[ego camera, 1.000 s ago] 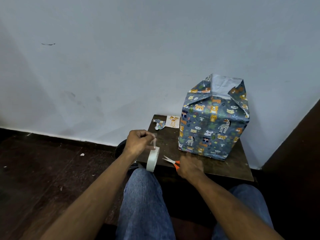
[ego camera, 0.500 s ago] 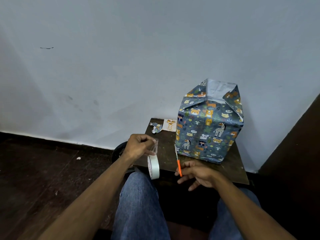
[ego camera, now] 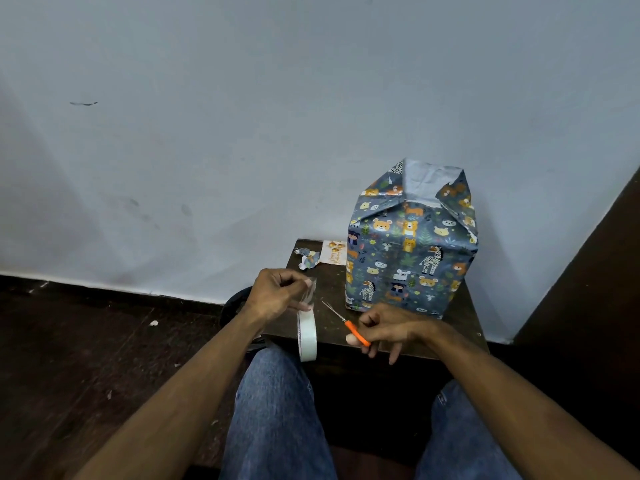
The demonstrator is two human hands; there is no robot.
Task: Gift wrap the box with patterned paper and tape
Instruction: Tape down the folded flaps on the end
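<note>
A box [ego camera: 410, 251] wrapped in blue-grey animal-print paper stands upright on the small dark table [ego camera: 460, 317], its top flaps partly folded with plain paper showing. My left hand [ego camera: 277, 294] pinches a pulled-out strip of clear tape, and the tape roll [ego camera: 307, 336] hangs below it at the table's front edge. My right hand [ego camera: 389, 332] grips orange-handled scissors [ego camera: 346, 323] whose blades point up-left toward the tape strip, a short way from it.
A paper scrap [ego camera: 309, 259] and a small printed card [ego camera: 334, 252] lie at the table's back left, against the white wall. Dark floor lies to the left, a dark panel on the right. My jeans-clad knees sit just below the table edge.
My right hand picked the scissors up off the table and swung their blades toward the tape. The left hand kept holding the tape strip with the roll hanging.
</note>
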